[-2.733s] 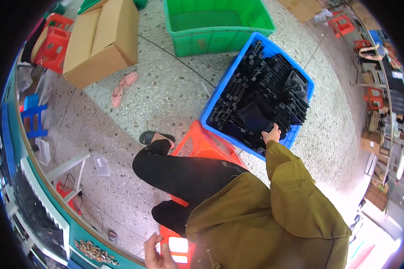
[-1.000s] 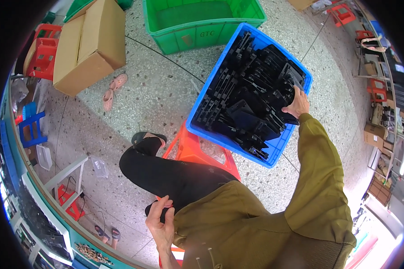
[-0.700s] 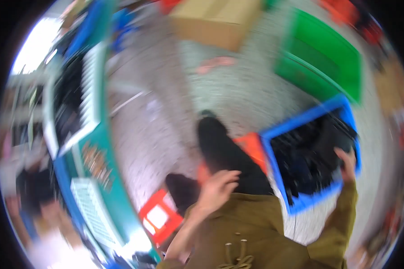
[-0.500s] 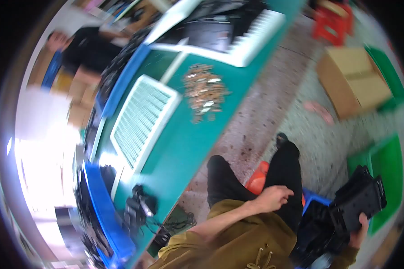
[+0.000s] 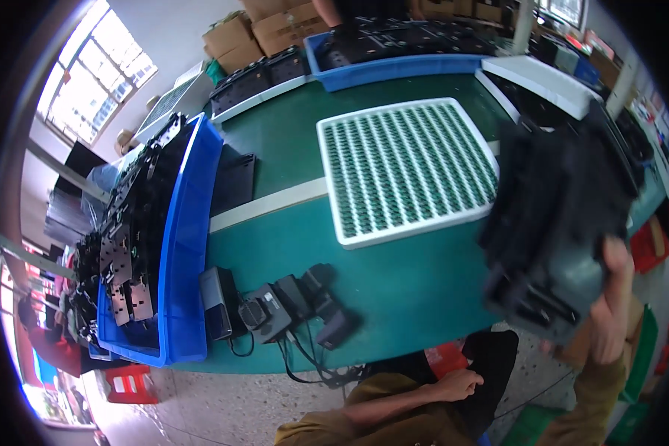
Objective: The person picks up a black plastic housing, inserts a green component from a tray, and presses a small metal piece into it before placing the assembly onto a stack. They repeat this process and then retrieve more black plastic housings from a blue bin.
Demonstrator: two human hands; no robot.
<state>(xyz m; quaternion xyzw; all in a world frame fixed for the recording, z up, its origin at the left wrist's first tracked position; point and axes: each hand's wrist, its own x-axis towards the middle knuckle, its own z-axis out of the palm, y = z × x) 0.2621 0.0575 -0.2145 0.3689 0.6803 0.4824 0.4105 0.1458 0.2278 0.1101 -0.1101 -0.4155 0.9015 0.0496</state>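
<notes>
My right hand [image 5: 611,297] grips a bulky stack of black plastic housings [image 5: 550,215] by its near side and holds it up at the right, over the edge of the green-topped table. The stack is blurred, and it hides the right edge of the white grid tray [image 5: 409,175] lying on the table. My left hand [image 5: 464,384] rests on my lap with its fingers curled, and nothing shows in it.
A blue bin [image 5: 182,245] of black parts stands at left; another blue bin [image 5: 409,73] is at the back. Near the front lie black devices [image 5: 279,308] with cables. Beyond the far bin stands a person [image 5: 372,9]. A white foam tray [image 5: 539,83] sits at the back right.
My right hand has lifted the black stack from beside the green crate up to table height. The view has turned left toward the table. My left hand stays on my lap.
</notes>
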